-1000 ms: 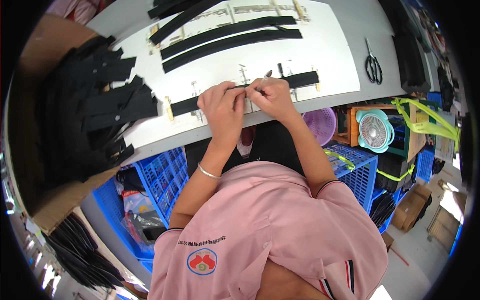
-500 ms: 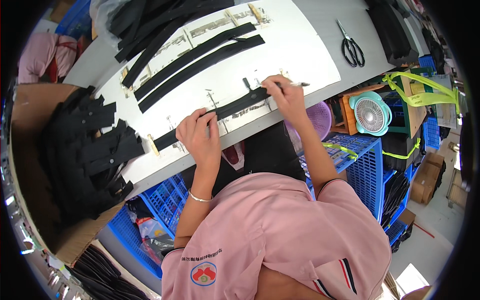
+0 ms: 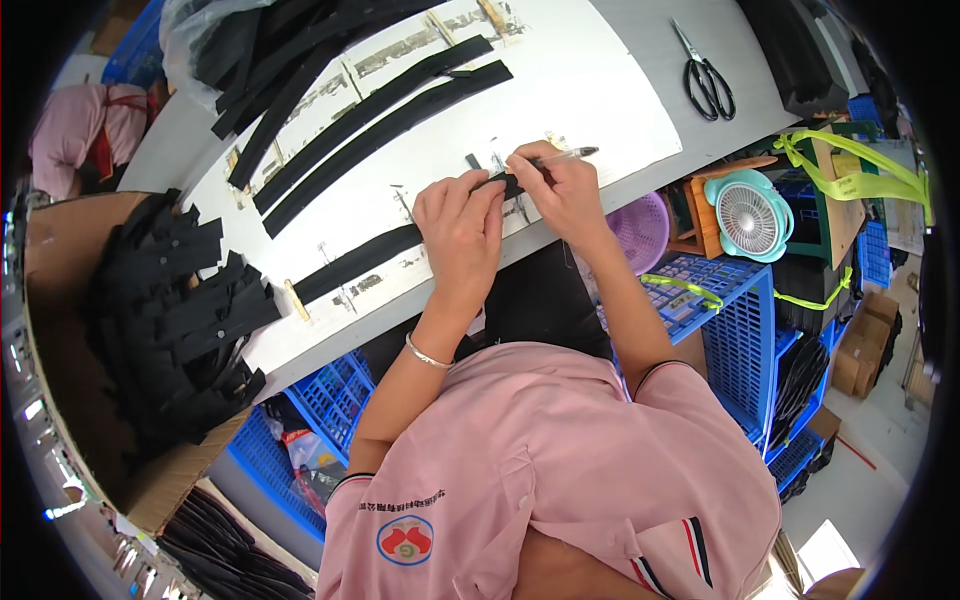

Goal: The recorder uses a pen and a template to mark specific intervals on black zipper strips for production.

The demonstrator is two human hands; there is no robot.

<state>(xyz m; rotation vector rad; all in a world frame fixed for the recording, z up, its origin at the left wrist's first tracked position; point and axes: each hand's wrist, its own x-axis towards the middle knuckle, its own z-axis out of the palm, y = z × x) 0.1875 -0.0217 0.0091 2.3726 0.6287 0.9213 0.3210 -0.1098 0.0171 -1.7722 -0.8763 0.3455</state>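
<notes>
Nearest, the person's left hand [image 3: 458, 225] bends over a black fabric strip [image 3: 370, 260], thumb and forefinger together and apparently pinching it, while the right hand [image 3: 565, 195] is closed round a clear-barrelled pen [image 3: 575, 155], its fingertips at the strip's right-hand stretch; whether they grip the cloth too cannot be told. The strip lies along the near side of a white board [image 3: 590, 85], its left end by a small wooden block [image 3: 297, 300]. It looks light, soft and bendable, hard to damage but apt to skew or ruck, so it is probably best pinched by its edges and kept flat, with a second hold farther along. The fingers cover its right part, and the pen's writing end and any marks on the cloth cannot be made out. Beyond lie two more black strips [image 3: 400, 124], roughly side by side; farther off, a heap of black strips [image 3: 235, 60] beside a translucent plastic bag [image 3: 190, 50] is cut off by the upper edge, its count unclear.
</notes>
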